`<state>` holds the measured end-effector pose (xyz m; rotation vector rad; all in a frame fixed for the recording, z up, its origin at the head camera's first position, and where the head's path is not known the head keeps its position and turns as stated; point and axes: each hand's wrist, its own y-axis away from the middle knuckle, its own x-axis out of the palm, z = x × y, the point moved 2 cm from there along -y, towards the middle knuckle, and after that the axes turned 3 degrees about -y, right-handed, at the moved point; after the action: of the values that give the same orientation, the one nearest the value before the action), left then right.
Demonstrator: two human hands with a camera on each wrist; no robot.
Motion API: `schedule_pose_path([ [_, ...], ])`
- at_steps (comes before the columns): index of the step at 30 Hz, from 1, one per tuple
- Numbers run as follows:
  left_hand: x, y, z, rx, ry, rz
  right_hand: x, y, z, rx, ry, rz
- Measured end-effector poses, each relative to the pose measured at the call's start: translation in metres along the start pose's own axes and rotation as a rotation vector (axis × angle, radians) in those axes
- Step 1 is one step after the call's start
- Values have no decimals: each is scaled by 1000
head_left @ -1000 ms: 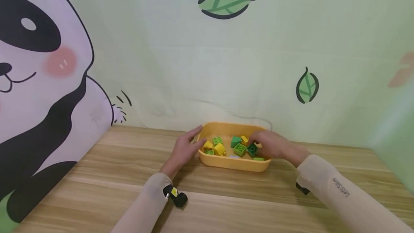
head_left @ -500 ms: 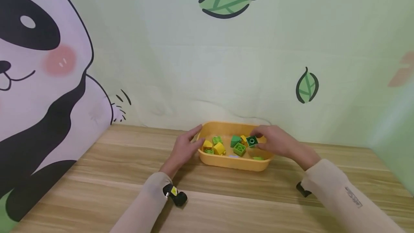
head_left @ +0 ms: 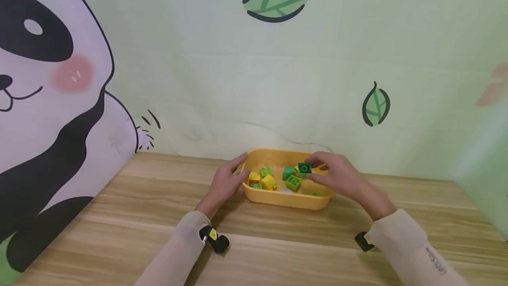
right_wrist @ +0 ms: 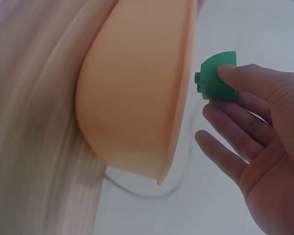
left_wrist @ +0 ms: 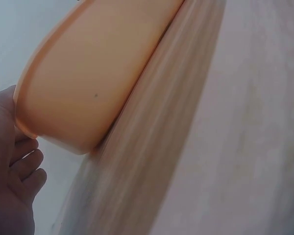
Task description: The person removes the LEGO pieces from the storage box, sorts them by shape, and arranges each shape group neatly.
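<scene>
Between thumb and fingers my right hand [head_left: 343, 178] pinches a dark green toy building brick [head_left: 304, 170], held up over the right part of a yellow-orange plastic basin [head_left: 287, 200]. In the right wrist view this brick [right_wrist: 219, 77] has one rounded side, and its studs point toward the basin. My left hand [head_left: 224, 185] holds the basin's left end, with the thumb at the rim. The left wrist view has its curled fingers [left_wrist: 32, 166] beside the basin wall [left_wrist: 88, 78]. Inside the basin lie a yellow brick [head_left: 268, 183], a lime green brick [head_left: 293, 183], a green brick [head_left: 288, 172] and several others.
The basin stands on a wood-grain table [head_left: 285, 250] close to a pale green backdrop [head_left: 198, 78] printed with a panda and leaves. A thin cable [head_left: 278, 138] runs along the backdrop behind the basin. Each wrist carries a small black camera [head_left: 218, 242].
My right hand has lifted the dark green brick from among the others and moved it up and slightly left. My left hand stays at the basin's left end.
</scene>
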<state>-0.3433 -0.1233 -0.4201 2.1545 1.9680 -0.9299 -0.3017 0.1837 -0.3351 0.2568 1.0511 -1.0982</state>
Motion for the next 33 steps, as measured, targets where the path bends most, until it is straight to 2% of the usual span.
schedule_pose_path([
  [9, 2, 0, 1, -4, 15, 8, 10, 10, 10, 84, -145, -96],
  [13, 3, -2, 2, -20, 14, 13, 14, 12, 13, 84, -163, -130],
  [22, 2, -3, 0, -26, 10, 12, 17, 11, 22, 95, -181, -108],
  [33, 0, -1, 1, -38, -16, 26, 27, 14, 29, 25, -231, -87],
])
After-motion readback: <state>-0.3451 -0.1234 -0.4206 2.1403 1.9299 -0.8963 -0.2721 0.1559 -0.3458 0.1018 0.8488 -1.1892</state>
